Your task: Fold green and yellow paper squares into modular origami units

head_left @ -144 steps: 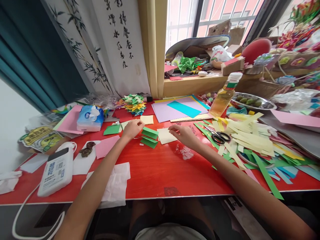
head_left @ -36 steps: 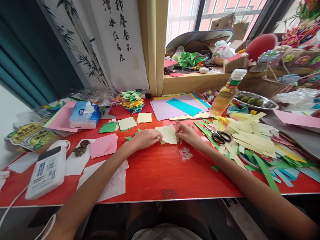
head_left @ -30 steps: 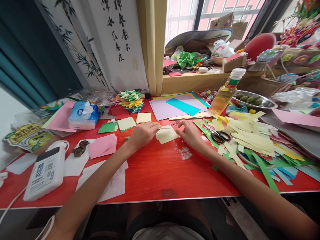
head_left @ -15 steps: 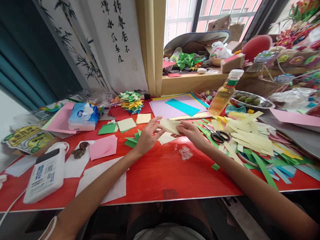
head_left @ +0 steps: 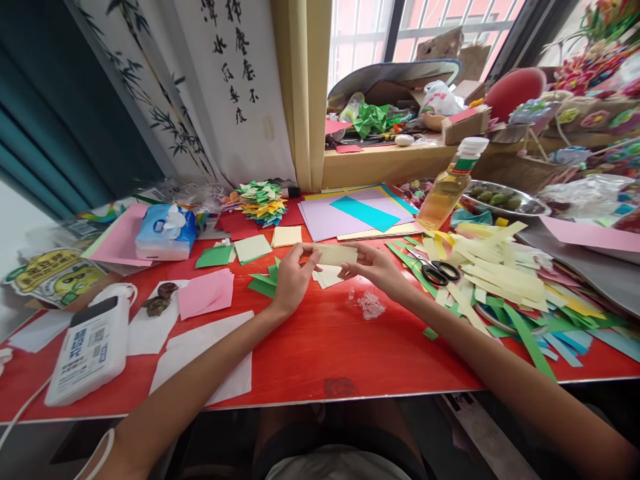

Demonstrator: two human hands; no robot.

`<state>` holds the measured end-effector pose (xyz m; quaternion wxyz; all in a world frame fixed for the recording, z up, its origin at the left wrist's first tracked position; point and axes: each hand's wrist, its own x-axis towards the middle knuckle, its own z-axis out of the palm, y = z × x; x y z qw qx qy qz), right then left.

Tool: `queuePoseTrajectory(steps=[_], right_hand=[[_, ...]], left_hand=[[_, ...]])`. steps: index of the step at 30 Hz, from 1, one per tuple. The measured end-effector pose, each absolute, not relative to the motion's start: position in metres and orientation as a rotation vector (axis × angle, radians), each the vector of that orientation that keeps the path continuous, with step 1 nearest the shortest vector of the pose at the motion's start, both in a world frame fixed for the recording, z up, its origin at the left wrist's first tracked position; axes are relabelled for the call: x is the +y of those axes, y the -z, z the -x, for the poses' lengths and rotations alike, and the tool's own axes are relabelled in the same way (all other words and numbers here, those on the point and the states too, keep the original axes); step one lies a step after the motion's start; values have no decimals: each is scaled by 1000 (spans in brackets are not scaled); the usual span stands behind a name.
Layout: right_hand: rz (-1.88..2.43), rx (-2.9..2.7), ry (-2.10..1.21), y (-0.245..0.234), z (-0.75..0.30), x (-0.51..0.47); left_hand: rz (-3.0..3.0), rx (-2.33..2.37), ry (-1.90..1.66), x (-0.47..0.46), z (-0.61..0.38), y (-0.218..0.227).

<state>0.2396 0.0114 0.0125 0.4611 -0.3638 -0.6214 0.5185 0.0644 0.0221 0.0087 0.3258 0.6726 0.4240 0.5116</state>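
Between my two hands a small pale yellow piece of paper (head_left: 336, 254) is held up above the red table (head_left: 310, 360). My left hand (head_left: 296, 275) pinches its left end between thumb and fingers. The right end sits in the fingers of my right hand (head_left: 373, 268). It looks like a narrow band, seemingly folded over. Just below it lie cream paper squares (head_left: 330, 277), partly covered by my hands. Green paper pieces (head_left: 264, 283) are beside my left hand. To the right of my right hand lie black-handled scissors (head_left: 440, 272).
Paper strips (head_left: 505, 267) heap up on the right, near a bottle (head_left: 447, 190) and a metal dish (head_left: 530, 205). Coloured sheets (head_left: 325, 223) and a folded-paper piece (head_left: 263, 203) lie at the back. Leftward are pink squares (head_left: 206, 295), tissues (head_left: 166, 233) and a white box (head_left: 90, 353).
The pale yellow paper has gone from a taller, open-looking piece to a narrower band. My left fingers have closed in on its left end, and my right fingers have shifted slightly left.
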Motion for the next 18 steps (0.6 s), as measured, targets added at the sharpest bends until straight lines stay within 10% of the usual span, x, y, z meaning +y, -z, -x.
queuePoseTrajectory(steps=[18], right_hand=[[917, -1451, -1257, -11, -240, 14]], left_hand=[[-1771, 1113, -1299, 19, -63, -6]])
